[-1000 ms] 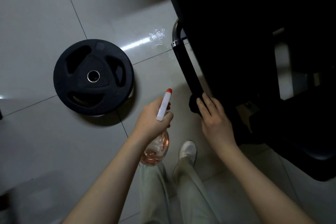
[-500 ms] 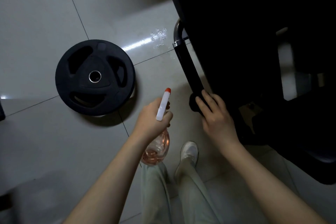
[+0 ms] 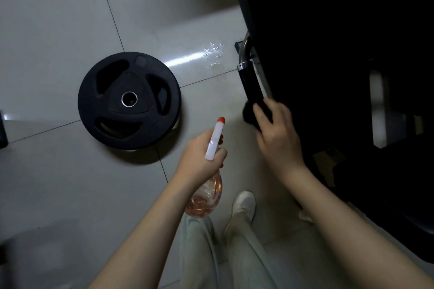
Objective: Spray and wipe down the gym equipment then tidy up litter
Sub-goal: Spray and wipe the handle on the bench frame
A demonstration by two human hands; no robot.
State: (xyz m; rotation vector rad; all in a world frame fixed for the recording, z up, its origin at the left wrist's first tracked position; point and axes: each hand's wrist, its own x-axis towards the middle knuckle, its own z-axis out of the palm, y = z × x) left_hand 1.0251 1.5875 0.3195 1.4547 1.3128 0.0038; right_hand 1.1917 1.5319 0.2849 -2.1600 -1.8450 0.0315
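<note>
Tiled floor [image 3: 58, 30], dark machine [image 3: 328, 30] indistinct, cloth [image 3: 249, 114] half-hidden

1. One black weight plate [image 3: 129, 100], flat on tiled floor.
2. One spray bottle [image 3: 209, 171], white head, red tip.
3. One black handle grip [image 3: 252, 85].
4. Two bare hands: left hand [image 3: 199, 157], right hand [image 3: 276, 134].
5. One white shoe [image 3: 244, 202].

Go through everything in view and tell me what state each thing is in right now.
spray bottle: gripped in left hand, partly filled with pinkish liquid
black cloth: pressed to handle by right hand
machine handle: black grip, being wiped
weight plate: flat on floor
floor tiles: droplets near handle
</note>
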